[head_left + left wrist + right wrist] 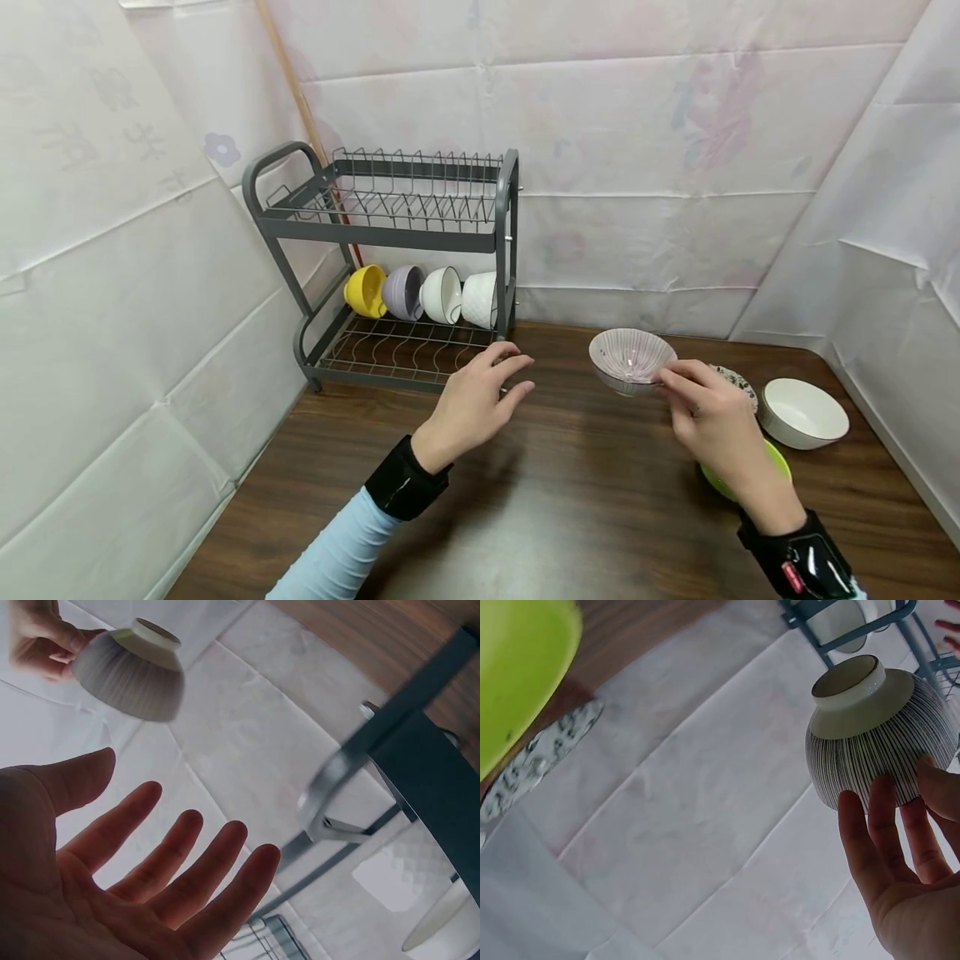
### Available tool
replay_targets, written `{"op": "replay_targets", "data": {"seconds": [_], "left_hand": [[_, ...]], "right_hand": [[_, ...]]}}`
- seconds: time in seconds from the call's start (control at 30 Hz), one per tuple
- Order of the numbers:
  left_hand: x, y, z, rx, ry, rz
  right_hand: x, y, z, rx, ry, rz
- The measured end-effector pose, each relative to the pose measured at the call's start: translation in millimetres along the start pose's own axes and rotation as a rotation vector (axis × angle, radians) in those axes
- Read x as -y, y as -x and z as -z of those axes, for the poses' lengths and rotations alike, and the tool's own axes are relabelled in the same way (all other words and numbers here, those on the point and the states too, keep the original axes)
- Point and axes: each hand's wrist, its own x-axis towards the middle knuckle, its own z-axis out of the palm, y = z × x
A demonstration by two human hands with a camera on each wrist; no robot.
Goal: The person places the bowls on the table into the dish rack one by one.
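Observation:
Above the table, my right hand (708, 421) pinches the rim of a striped bowl (632, 357). Thin dark lines run down the bowl's outside, and its pale foot shows in the right wrist view, where the thumb and fingers grip the edge (877, 742). My left hand (471, 406) is held out in front of the dish rack (382, 239) with fingers spread and nothing in it. In the left wrist view the striped bowl (133, 671) appears beyond the left fingertips, apart from them.
On the rack's lower shelf stand a yellow bowl (365, 292), a purple bowl (403, 292) and two white ones (441, 296) on edge. Right on the table are a white bowl (804, 414), a green bowl (780, 467) and a patterned dish (735, 385), partly behind my right hand.

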Motion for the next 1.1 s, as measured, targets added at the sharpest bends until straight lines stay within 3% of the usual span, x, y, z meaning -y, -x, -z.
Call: {"op": "replay_targets", "data": {"seconds": [0.43,0.73,1.1], "left_hand": [[-18.0,-8.5,-12.1,-0.047,0.129,-0.079],[-17.2,-7.3,-13.4,-0.039,0.18,-0.096],[-10.2,-3.6,-11.8,-0.021,0.349,-0.132]], "right_hand": [[29.2,0.3,-31.6,-0.047,-0.126,0.064],[39.1,-0.2,-39.3,-0.078,-0.132,0.072],[44.5,5.9,-47.5,-0.07,-0.188,0.044]]}}
